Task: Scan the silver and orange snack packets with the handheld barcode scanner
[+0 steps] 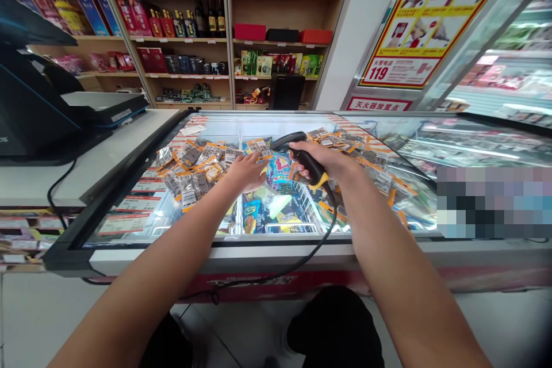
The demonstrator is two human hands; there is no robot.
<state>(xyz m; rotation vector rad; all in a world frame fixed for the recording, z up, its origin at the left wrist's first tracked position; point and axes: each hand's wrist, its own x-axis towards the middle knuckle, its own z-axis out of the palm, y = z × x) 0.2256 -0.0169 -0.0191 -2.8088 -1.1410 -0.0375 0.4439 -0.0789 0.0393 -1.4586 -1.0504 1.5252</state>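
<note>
My right hand [319, 158] grips a black and yellow handheld barcode scanner [311, 168] by its handle. The scanner's head points left, over the freezer's glass top, and its black cable loops down in front. Close by on the left, my left hand [248, 172] reaches out with fingers stretched over small packets. It is nearest to an orange-edged packet [259, 146] at its fingertips; whether it touches it I cannot tell. A blue, pink-printed packet [280, 167] lies between the hands. Orange-edged clear packets with dark contents lie in piles on the left [200, 169] and right [375, 161].
The chest freezer [276, 253] spans the front, with wrapped goods [276, 210] in baskets under its glass. A counter with a scale [107, 106] stands at left. Shelves [172, 40] of boxes and bottles line the back. The scanner cable [302, 259] hangs across the freezer's front edge.
</note>
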